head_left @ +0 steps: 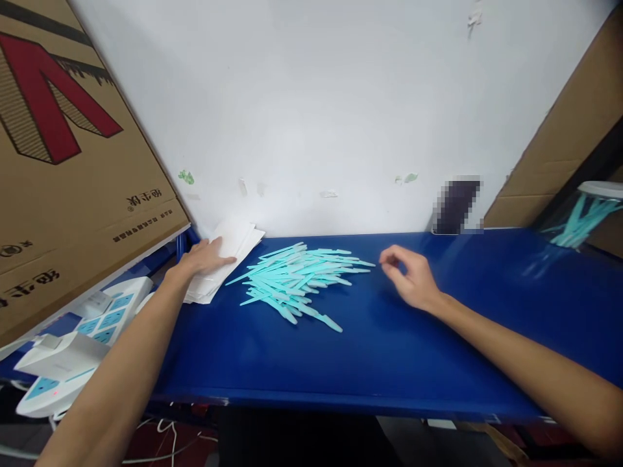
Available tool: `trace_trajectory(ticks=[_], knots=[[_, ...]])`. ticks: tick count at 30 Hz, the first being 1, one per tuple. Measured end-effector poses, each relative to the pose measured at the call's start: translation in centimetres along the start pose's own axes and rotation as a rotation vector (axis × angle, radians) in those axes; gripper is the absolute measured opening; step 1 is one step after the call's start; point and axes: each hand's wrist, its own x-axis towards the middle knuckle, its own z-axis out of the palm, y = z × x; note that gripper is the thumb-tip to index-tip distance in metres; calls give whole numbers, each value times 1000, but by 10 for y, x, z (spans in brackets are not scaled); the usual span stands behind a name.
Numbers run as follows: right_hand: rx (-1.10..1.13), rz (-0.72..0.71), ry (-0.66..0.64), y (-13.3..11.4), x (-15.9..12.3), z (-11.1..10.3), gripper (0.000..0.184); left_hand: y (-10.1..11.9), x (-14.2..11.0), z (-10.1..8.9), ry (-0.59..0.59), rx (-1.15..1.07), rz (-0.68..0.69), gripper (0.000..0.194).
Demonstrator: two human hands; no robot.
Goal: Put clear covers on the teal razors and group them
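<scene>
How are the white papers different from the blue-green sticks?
The white papers are wide and flat, but the blue-green sticks are long and thin. The papers overlap in a stack, while the sticks lie in a messy pile. The left hand rests on the papers; neither hand touches the sticks. Both lie on the blue table.

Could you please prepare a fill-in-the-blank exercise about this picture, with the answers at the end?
1. The sheets under the left hand are ____ in colour.
2. The pile of turquoise sticks lies ____ the left hand and the right hand.
3. The tabletop is ____ in colour.

Missing words: white; between; blue.
</scene>
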Motion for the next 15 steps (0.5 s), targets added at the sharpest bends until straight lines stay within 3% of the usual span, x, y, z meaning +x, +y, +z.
trace_trajectory(ticks=[1, 3, 5, 7, 8, 11, 15], knots=[[-19, -53, -97, -9, -2, 1, 9, 5, -5, -5, 27, -6, -11, 109], [-31, -131, -304, -29, -9, 5, 14, 20, -21, -16, 237, -76, 57, 93], [-50, -160, -500, -48, -16, 13, 18, 41, -47, -22, 403, -222, 319, 68], [-116, -159, -638, -63, -24, 21, 24, 62, -77, -21, 346, -450, 615, 41], [-164, -160, -678, -68, -27, 25, 27, 71, -92, -18, 340, -532, 696, 32], [-290, -171, -723, -74, -31, 33, 32, 88, -125, -3, 482, -575, 836, 15], [-307, -168, -737, -71, -30, 36, 27, 90, -139, 13, 378, -343, 862, 38]])
